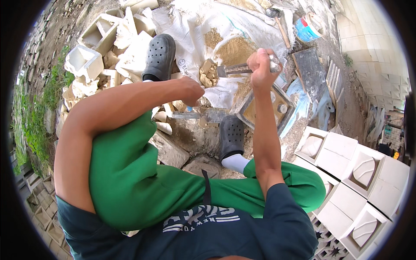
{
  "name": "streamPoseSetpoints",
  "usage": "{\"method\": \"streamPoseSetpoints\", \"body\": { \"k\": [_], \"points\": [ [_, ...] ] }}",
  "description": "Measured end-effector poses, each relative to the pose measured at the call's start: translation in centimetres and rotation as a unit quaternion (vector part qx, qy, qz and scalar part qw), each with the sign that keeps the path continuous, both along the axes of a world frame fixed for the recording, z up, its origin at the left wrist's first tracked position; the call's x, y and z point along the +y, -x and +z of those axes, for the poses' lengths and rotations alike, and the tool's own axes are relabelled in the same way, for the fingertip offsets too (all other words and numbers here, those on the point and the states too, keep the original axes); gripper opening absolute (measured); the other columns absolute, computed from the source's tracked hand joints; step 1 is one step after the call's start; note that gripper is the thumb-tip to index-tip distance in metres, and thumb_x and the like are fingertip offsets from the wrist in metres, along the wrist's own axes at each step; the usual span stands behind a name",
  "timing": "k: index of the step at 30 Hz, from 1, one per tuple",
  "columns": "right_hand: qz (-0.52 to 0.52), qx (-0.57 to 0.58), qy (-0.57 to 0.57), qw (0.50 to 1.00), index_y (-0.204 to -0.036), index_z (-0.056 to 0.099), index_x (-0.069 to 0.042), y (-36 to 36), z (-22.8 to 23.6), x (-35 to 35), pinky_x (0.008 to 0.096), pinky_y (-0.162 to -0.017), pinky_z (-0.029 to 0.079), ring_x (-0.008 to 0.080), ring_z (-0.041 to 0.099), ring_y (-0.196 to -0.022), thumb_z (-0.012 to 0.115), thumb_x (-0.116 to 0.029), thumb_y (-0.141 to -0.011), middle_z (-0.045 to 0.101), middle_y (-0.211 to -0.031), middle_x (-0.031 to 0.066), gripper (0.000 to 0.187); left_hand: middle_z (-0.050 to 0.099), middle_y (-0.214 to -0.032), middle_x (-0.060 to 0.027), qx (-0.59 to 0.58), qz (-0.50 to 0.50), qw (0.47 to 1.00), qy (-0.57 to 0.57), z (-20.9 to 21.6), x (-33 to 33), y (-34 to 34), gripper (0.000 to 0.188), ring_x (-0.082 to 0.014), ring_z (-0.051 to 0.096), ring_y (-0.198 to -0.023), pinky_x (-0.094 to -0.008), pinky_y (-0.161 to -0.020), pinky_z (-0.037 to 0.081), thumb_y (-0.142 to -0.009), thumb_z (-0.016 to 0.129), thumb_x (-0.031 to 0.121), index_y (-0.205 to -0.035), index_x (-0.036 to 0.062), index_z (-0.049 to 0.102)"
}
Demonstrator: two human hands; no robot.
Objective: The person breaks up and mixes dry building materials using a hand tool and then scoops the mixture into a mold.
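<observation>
My right hand [261,69] is closed around the handle of a long metal tool with a flat bar [236,69]. Its rounded silvery end sticks out past my fist, and its squared tip reaches left, beside a heap of tan chunks [209,73]. My left hand [190,90] is curled closed just below and left of those chunks; whatever is in it is hidden. Under it lies a grey, long-handled tool [203,115] on the ground. A white sack sheet [190,43] carrying tan sand [236,51] spreads in front of me, between and beyond my dark clogs [158,56].
Broken cream-coloured blocks [97,34] pile up at the left. A square frame mould [260,108] sits right of my foot. Farther right are a dark board [310,71], a blue-and-white bucket [308,28] and stacked patterned blocks [346,164].
</observation>
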State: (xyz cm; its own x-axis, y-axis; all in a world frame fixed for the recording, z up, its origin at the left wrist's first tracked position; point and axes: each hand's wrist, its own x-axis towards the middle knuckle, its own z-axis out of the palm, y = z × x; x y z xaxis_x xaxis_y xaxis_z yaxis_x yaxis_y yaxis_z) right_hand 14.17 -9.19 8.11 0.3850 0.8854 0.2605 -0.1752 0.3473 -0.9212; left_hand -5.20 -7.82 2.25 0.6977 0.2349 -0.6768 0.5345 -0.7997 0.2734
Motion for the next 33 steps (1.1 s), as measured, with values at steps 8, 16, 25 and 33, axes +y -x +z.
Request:
{"method": "streamPoseSetpoints", "body": {
  "k": [8,16,25,33],
  "points": [
    [-0.02,-0.022,-0.043,0.999,-0.063,0.049,-0.004,-0.2,-1.2,-0.4,0.023,-0.043,0.029,0.0052,0.04,-0.045,0.055,-0.007,-0.086,0.046,-0.051,-0.0013,0.024,0.067,-0.093,-0.0144,-0.014,-0.008,1.0,0.0,0.5,0.9,-0.4,0.036,-0.0312,0.064,-0.092,-0.0446,-0.077,0.05,-0.084,0.058,0.035,-0.101,0.0035,0.062],
    [0.011,-0.027,-0.032,0.999,-0.064,0.052,-0.003,0.6,3.2,0.2,0.0217,-0.042,0.028,0.0029,0.039,-0.045,0.058,-0.008,-0.086,0.046,-0.05,-0.0031,0.023,0.067,-0.095,-0.0143,0.001,-0.025,1.0,0.012,0.0,-0.2,-0.6,0.035,-0.0309,0.063,-0.094,-0.0435,-0.078,0.049,-0.084,0.059,0.035,-0.1,0.0039,0.063],
    [0.011,-0.145,-0.032,0.989,-0.061,0.049,-0.007,2.1,-2.1,1.5,0.0221,-0.043,0.029,0.003,0.04,-0.045,0.057,-0.008,-0.087,0.046,-0.051,-0.0041,0.027,0.066,-0.095,-0.0154,0.018,-0.011,1.0,0.001,0.1,1.3,-0.4,0.04,-0.0322,0.063,-0.094,-0.0451,-0.078,0.049,-0.084,0.059,0.034,-0.11,0.0034,0.058],
    [0.031,-0.067,-0.089,0.993,-0.062,0.053,-0.005,1.9,3.6,-0.5,0.0212,-0.042,0.028,0.0021,0.04,-0.045,0.058,-0.008,-0.085,0.048,-0.051,-0.005,0.024,0.067,-0.097,-0.0132,-0.013,0.004,1.0,-0.007,-0.5,0.6,0.5,0.037,-0.0296,0.063,-0.096,-0.0431,-0.078,0.049,-0.083,0.06,0.036,-0.102,0.0054,0.064]
  ]
}}
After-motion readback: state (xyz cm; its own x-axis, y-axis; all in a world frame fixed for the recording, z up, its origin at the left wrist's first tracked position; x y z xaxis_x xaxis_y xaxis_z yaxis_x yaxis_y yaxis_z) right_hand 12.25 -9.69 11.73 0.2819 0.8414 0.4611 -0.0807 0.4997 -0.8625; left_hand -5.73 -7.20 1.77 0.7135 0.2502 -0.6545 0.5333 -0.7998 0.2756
